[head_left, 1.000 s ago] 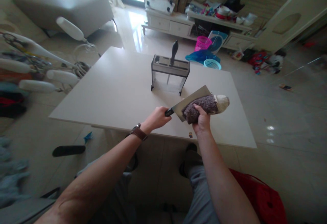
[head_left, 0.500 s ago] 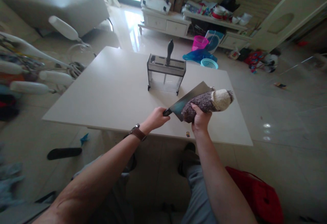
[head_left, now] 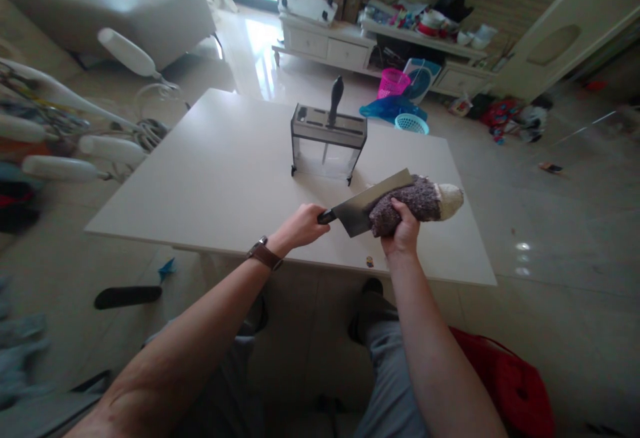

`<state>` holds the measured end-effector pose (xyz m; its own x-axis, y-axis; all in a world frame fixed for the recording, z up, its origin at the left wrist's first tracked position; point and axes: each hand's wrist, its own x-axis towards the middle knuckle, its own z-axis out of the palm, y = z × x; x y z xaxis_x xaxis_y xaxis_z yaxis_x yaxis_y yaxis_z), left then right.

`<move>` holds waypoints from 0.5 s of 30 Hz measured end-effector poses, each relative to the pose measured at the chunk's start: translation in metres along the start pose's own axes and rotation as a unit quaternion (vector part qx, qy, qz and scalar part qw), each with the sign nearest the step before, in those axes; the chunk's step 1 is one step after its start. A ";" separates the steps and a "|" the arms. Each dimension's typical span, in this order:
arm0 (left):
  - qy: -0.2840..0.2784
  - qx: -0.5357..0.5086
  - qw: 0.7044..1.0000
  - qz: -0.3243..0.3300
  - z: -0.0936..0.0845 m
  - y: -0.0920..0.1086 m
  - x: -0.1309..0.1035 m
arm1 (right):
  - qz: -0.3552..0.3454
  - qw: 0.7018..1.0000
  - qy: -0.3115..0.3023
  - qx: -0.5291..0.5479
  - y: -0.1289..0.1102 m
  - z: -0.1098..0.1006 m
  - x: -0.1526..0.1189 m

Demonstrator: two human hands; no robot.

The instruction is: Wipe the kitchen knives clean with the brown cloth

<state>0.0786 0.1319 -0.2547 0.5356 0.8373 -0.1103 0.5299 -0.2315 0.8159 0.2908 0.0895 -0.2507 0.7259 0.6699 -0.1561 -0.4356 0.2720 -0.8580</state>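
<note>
My left hand (head_left: 307,225), with a watch at the wrist, is closed round the black handle of a cleaver (head_left: 355,215). The broad metal blade points up and right, over the table. A fuzzy brown cloth-like thing with a cream end (head_left: 417,201) is gripped in my right hand (head_left: 401,231), thumb on top. It lies along the blade's right side and seems to touch it; its exact kind I cannot tell. Behind the blade stands a knife block (head_left: 327,125) with clear sides, with a black-handled knife (head_left: 336,101) upright in it.
The white table (head_left: 200,178) spreads under my hands. A tiny figure-like piece (head_left: 370,261) lies near its front edge. Past the far edge are a pink basket (head_left: 393,83), a light-blue basket (head_left: 412,123) and a blue bag (head_left: 387,109). A red bag (head_left: 520,385) sits at lower right.
The fuzzy brown thing and my right hand have moved slightly right, uncovering more of the blade near the handle. The cleaver is turned a little flatter.
</note>
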 end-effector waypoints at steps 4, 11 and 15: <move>-0.006 0.006 1.000 -0.001 -0.002 -0.002 -0.002 | -0.040 0.999 0.003 -0.017 -0.001 0.002 0.001; -0.020 0.004 1.000 -0.007 -0.018 -0.005 -0.001 | -0.042 0.999 0.018 -0.029 0.005 0.004 0.000; -0.025 0.018 1.000 -0.008 -0.027 -0.005 -0.001 | -0.061 0.997 0.045 -0.010 0.002 -0.003 0.012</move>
<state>0.0579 0.1455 -0.2437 0.5583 0.8157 -0.1515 0.5610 -0.2367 0.7933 0.3001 0.0958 -0.2557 0.8179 0.5678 -0.0928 -0.3316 0.3333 -0.8826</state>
